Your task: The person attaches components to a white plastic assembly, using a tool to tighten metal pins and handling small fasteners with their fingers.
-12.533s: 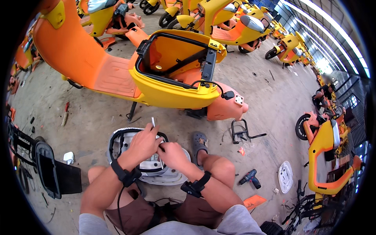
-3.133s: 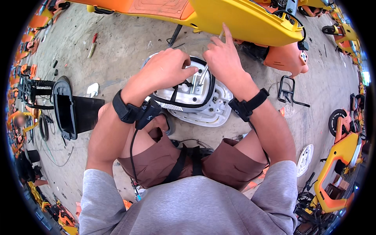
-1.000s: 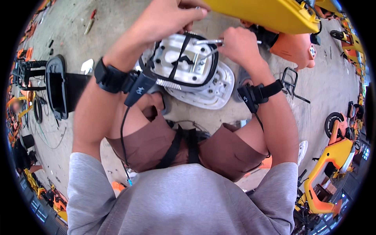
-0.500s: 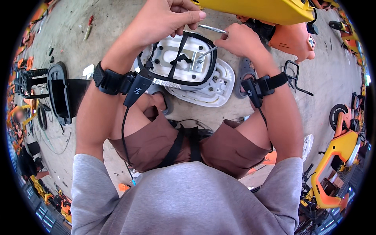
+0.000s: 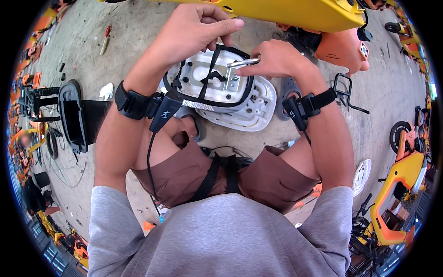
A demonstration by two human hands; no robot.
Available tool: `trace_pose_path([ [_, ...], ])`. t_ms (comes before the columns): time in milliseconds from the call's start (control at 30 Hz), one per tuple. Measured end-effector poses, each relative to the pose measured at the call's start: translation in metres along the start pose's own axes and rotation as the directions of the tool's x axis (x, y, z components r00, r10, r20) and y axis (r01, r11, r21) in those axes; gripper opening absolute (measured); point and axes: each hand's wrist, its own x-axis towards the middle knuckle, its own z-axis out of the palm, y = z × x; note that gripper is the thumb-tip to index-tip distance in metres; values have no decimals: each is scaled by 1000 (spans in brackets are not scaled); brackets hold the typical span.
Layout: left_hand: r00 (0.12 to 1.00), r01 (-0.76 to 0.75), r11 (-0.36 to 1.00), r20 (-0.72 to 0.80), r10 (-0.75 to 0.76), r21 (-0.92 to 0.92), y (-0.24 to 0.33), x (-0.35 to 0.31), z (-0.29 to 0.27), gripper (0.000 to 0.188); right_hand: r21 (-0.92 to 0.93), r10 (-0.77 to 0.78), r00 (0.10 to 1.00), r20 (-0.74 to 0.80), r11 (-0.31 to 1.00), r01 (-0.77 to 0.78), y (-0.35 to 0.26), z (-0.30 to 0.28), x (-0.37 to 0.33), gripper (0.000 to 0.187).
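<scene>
My right hand [image 5: 275, 59] is closed round a slim, shiny metal tool [image 5: 243, 62]; its exact kind does not show. The tool reaches leftward over a small metal bracket [image 5: 235, 83] on an upturned white shell [image 5: 196, 85], which looks like a seat's underside. Black straps [image 5: 213, 76] cross this shell, and black trim runs round its edge. Above the shell's far left part hangs my left hand [image 5: 198, 28], fingers curled and thumb near the index finger; whatever it may hold is hidden. Partly beneath the shell lies another white panel [image 5: 260, 104].
A yellow body panel [image 5: 295, 14] and an orange part [image 5: 344, 48] stand beyond my hands. To the left are a black open housing [image 5: 71, 115] and a red-handled tool [image 5: 105, 40] on the floor. A black bent frame [image 5: 344, 87] lies right, near a yellow frame [image 5: 397, 198].
My right hand has come down nearer the shell, turning the metal tool to lie lower and flatter over the bracket. My left hand has dropped slightly, still curled.
</scene>
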Motion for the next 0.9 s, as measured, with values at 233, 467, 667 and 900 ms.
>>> trace_pose_path([
  [233, 1000, -21, 999, -12, 21, 44, 2, -4, -1, 30, 272, 6, 998, 69, 962, -25, 13, 0, 1, 87],
  [467, 999, -49, 998, 6, 49, 50, 4, -4, 0, 31, 263, 59, 996, -60, 964, -42, 10, 10, 8, 99],
  [667, 999, -48, 999, 4, 48, 9, -3, -1, -3, 32, 244, 171, 968, -185, 962, -123, -8, 15, 9, 97],
  [900, 998, -61, 998, -16, 61, 7, -2, -3, -3, 31, 281, 263, 941, -213, 939, -199, -15, 14, 8, 93],
])
